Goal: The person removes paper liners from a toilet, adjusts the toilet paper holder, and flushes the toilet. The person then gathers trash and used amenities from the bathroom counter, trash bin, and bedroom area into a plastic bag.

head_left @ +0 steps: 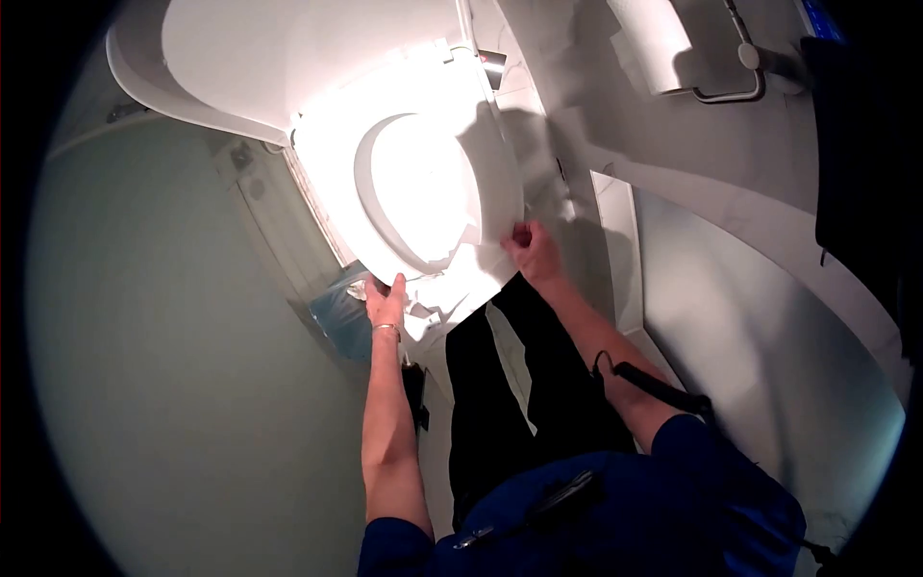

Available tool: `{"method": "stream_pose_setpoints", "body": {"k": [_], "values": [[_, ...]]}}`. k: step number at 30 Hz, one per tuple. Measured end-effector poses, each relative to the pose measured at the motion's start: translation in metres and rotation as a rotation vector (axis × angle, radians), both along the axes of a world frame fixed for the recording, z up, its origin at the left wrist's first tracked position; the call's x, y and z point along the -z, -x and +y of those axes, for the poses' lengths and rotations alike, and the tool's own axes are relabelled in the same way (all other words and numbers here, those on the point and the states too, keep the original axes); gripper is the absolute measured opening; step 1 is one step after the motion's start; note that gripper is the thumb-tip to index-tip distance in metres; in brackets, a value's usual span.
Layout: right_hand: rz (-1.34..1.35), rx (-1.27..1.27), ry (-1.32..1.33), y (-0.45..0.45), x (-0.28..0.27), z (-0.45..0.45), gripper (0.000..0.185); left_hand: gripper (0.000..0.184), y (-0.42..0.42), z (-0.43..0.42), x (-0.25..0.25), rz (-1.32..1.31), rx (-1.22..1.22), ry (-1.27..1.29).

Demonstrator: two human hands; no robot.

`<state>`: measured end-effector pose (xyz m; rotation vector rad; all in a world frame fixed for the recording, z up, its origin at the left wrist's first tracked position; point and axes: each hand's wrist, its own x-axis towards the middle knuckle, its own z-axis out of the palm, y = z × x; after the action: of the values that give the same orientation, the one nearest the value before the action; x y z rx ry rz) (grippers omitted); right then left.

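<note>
A white toilet seat (500, 168) surrounds a brightly lit, overexposed bowl. My left hand (385, 302) is at the seat's lower left edge, thumb and fingers apart, touching the rim area. Something small and crumpled shows beside its fingers, too unclear to name. My right hand (535, 252) is closed at the seat's lower right edge, fingers curled at a pale sheet-like piece (481, 274) or the seat itself; I cannot tell which. That pale piece lies across the front of the seat between both hands.
A raised white lid (240, 58) is behind the seat. A blue bag (344, 322) hangs or lies left of my left hand. A toilet paper roll (654, 48) sits by a metal holder (735, 94) at the upper right. A greenish panel (173, 337) stands left.
</note>
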<state>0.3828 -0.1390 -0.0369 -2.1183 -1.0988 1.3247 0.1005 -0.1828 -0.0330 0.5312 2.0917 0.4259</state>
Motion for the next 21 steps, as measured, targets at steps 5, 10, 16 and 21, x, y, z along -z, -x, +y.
{"method": "stream_pose_setpoints", "body": {"k": [5, 10, 16, 21], "values": [[-0.008, -0.063, 0.195, 0.003, -0.006, -0.018, 0.036, 0.044, 0.007, -0.012, -0.002, -0.219, -0.224, 0.142], [0.147, -0.249, 0.324, -0.013, -0.004, 0.002, 0.033, 0.030, 0.024, 0.011, -0.015, -0.557, -0.334, 0.282], [0.366, -0.079, 0.625, -0.014, 0.018, 0.010, 0.033, 0.038, 0.047, 0.002, 0.014, -0.747, -0.516, 0.432], [0.225, 0.130, 0.803, -0.003, 0.001, 0.019, 0.027, 0.040, 0.058, -0.011, 0.046, -1.012, -0.550, 0.586]]}}
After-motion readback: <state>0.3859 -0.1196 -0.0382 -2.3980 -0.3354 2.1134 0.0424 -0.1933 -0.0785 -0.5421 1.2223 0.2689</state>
